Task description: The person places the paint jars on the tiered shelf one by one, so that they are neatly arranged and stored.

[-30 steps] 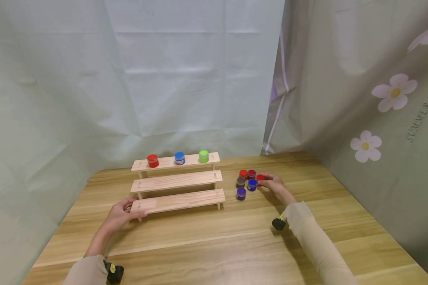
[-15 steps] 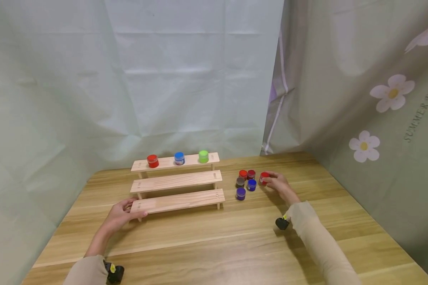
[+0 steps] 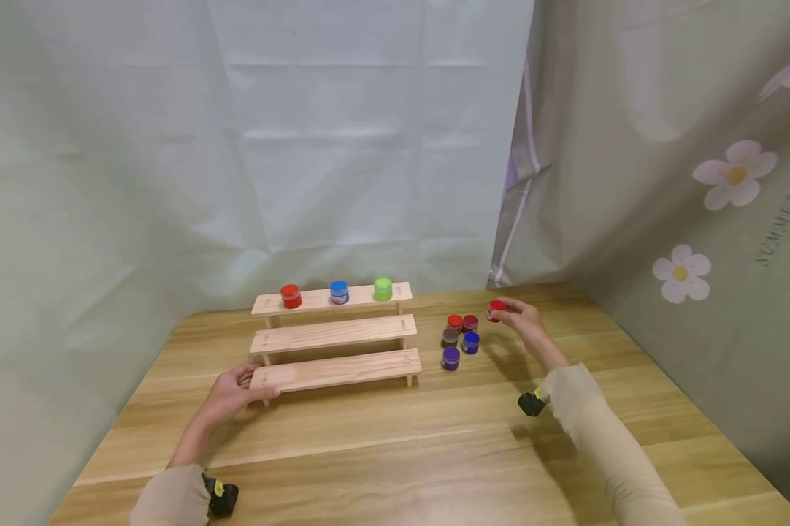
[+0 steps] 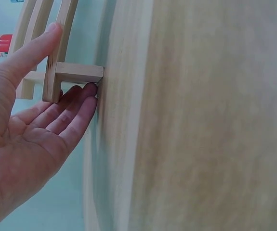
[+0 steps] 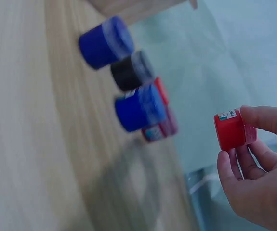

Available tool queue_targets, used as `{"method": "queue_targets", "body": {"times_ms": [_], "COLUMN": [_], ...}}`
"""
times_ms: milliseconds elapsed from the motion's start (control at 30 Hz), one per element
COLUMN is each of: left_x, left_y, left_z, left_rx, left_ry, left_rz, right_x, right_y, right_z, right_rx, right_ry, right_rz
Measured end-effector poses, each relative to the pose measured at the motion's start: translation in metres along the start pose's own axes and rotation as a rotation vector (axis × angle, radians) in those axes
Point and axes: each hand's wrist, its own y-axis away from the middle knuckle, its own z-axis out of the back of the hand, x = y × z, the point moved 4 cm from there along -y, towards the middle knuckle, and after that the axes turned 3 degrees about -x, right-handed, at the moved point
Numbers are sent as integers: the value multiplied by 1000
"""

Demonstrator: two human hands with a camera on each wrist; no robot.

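My right hand (image 3: 525,324) pinches a small red paint jar (image 3: 495,312) between thumb and fingers, lifted above the table. The right wrist view shows this jar (image 5: 230,134) tipped sideways in that picture, a white label on its side. At the left end of a three-step wooden rack (image 3: 336,370), my left hand (image 3: 226,397) holds the lowest board. In the left wrist view its thumb (image 4: 34,50) lies along the board's front edge, and the fingers (image 4: 75,115) reach under beside the leg. Red (image 3: 291,296), blue (image 3: 339,293) and green (image 3: 383,289) jars stand on the top step.
Between rack and right hand, several more jars cluster on the wooden table (image 3: 395,453): a dark one (image 3: 450,337), a blue one (image 3: 470,343), a purple-blue one (image 3: 450,359), a red one (image 3: 455,324) and a dark red one (image 3: 470,324). Pale curtains (image 3: 342,146) hang behind.
My right hand has drawn the red jar away from the cluster, to the right, and then raised it off the table. The left hand keeps its place at the rack. The head view has shifted slightly.
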Motion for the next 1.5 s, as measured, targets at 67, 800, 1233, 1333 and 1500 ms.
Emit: {"method": "queue_targets", "body": {"times_ms": [67,800,1233,1333,1500], "left_x": [0,-4,-5,-4,-3], "left_y": [0,-3,-3,-2,0], "left_z": [-1,-4,-6,-4,-3], "left_rx": [1,-20,-15,-18,-35], "left_ry": [-1,14,23,25,16], "left_rz": [2,-14,-16,-17,-20], "right_x": [6,90,111,115,119], "right_y": [1,21,45,51,63], "right_z": [-4,-107,-178,-204,-252], "right_rx": [23,224,357,389,471], "right_ry": [14,-24,-25,-26,-4], "right_rz": [12,114,162,183,200]}}
